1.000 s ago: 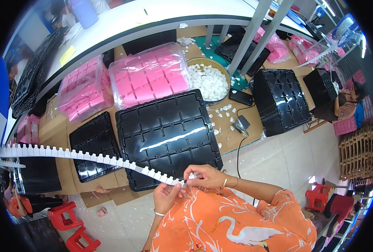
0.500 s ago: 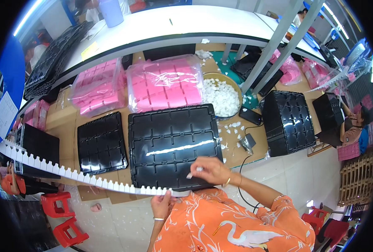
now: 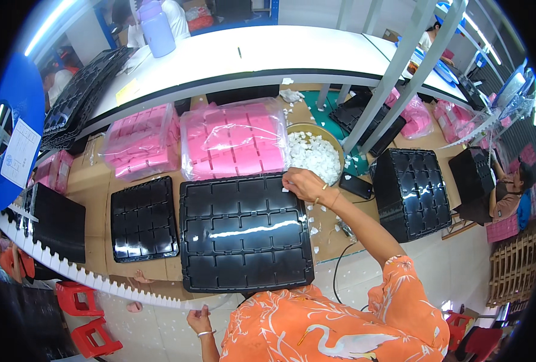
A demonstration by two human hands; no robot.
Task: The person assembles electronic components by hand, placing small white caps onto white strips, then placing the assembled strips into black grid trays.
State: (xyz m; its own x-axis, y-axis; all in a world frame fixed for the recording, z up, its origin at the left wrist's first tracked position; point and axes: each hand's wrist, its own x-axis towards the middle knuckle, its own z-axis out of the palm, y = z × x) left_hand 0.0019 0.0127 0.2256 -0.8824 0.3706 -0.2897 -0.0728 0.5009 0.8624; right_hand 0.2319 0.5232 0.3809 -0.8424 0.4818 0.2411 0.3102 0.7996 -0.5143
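Note:
A long white strip point(image 3: 108, 285) with a row of small square tabs curves from the far left to my waist. My left hand point(image 3: 201, 321) pinches it near its right end, where a thin, clear-looking length without tabs continues. My right hand point(image 3: 306, 184) is over the upper right corner of a large black moulded tray point(image 3: 244, 259), fingers closed. A small white piece point(image 3: 285, 190) shows at its fingertips. Another white bit point(image 3: 195, 238) lies on the tray's left side. Just beyond my right hand stands a round bowl point(image 3: 338, 145) heaped with white pieces.
Bagged pink trays point(image 3: 234, 136) lie behind the black one. A smaller black tray point(image 3: 144, 220) is to the left, a black tray stack point(image 3: 409, 187) to the right. A phone point(image 3: 356, 186), a cable and white scraps lie near the bowl. Grey posts point(image 3: 394, 78) rise behind.
My right hand has moved from the tray's lower right up to its far right corner. My left hand and the strip's near end have shifted lower and left. The view has tilted slightly.

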